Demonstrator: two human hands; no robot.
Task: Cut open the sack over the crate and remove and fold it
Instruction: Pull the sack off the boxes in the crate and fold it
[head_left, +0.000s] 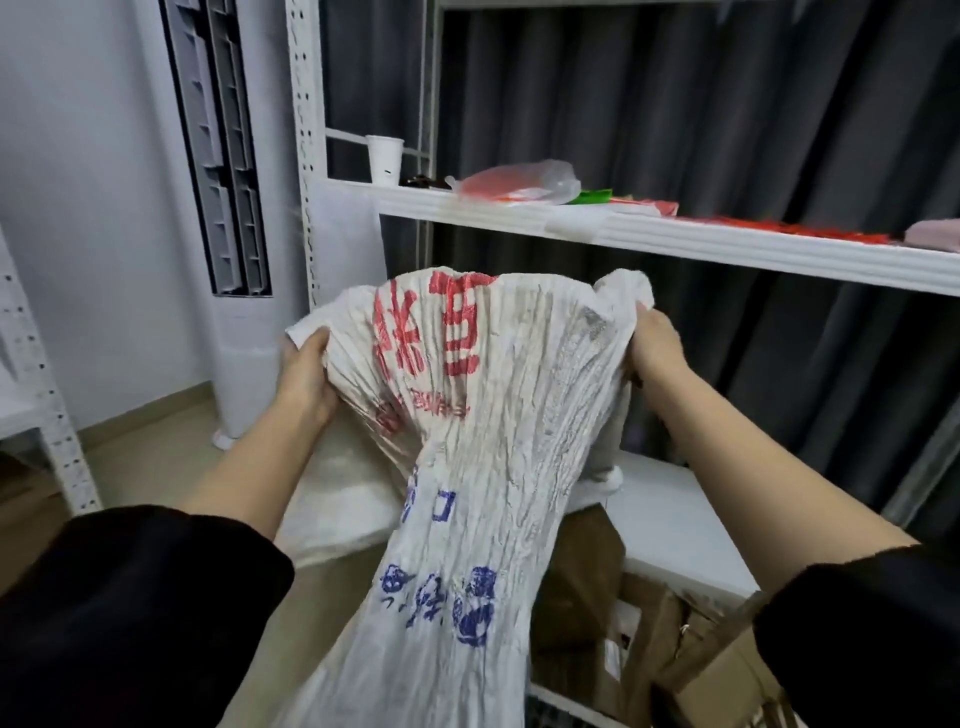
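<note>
Crumpled white woven sack with red and blue print, held up at chest height in front of a white metal shelf. Left hand clamped on the sack's upper left edge, right hand clamped on the upper right corner, each grip tight around bunched fabric. Top spread fan-wise between the two hands, middle gathered narrow, lower end hanging toward the bottom of the view. Black sleeves pushed up both forearms. Below and to the right, brown cardboard boxes beside a white slab. On the shelf: a white paper cup, a clear plastic bag over something red, more red and green packets. Dark curtain behind; grey-vented standing air conditioner at left.
</note>
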